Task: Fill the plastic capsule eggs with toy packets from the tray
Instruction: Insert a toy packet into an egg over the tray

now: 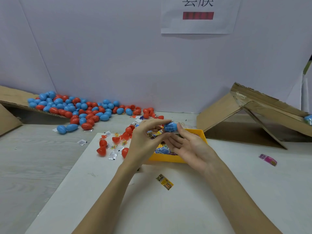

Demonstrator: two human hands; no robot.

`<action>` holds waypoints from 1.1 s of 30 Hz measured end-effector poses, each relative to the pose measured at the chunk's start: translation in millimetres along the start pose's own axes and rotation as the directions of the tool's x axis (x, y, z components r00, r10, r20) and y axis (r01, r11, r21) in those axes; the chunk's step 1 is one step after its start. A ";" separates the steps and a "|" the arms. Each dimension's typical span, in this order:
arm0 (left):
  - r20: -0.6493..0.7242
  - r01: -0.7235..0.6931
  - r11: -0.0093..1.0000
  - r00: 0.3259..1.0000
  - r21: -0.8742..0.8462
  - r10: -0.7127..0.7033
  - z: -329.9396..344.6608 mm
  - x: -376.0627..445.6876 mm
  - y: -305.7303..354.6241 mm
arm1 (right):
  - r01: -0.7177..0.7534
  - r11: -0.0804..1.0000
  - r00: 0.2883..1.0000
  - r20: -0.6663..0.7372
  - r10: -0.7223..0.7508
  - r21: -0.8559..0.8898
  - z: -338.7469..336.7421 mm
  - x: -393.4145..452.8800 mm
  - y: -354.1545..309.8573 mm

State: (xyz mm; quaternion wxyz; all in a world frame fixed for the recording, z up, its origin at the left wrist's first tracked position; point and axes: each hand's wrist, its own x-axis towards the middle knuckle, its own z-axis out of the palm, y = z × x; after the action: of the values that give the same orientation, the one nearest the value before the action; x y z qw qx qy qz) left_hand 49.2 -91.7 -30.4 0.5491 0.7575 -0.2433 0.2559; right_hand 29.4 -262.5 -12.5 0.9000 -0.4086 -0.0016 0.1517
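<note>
Blue egg (170, 127) sits just above the yellow tray (200, 132), pinched between your left hand (145, 141) and right hand (189, 147) fingertips. Likely light, stiff, slick plastic; hold it across the widest part.

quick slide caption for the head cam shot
Both hands, left and right, hold a blue capsule egg over the yellow tray of toy packets.

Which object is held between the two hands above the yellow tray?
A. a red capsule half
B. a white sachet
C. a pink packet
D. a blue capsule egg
D: the blue capsule egg sits between the fingertips of the left hand and the right hand, above the yellow tray.
</note>
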 end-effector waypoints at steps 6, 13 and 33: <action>-0.010 -0.058 0.995 0.998 0.085 0.060 -0.8 1.1 -2.7 | 0.019 0.997 0.999 -0.029 -0.021 -0.068 -4.8 0.3 -0.7; 0.144 0.000 0.957 0.989 0.291 -0.044 2.6 -7.1 -15.7 | 0.150 0.733 0.925 -0.167 -0.340 -0.663 -7.7 1.5 1.9; 0.343 -0.141 0.837 0.938 0.529 -0.058 -5.7 0.3 -36.3 | 0.098 0.818 0.943 -0.210 -0.258 -0.566 -32.3 33.5 -12.7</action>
State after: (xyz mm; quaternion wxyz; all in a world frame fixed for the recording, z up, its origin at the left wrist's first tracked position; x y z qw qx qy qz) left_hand 72.2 -76.2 -54.4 0.2533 0.9096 -0.2693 0.1896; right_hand 68.9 -284.9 -28.7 0.7465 -0.6640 0.0427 0.0006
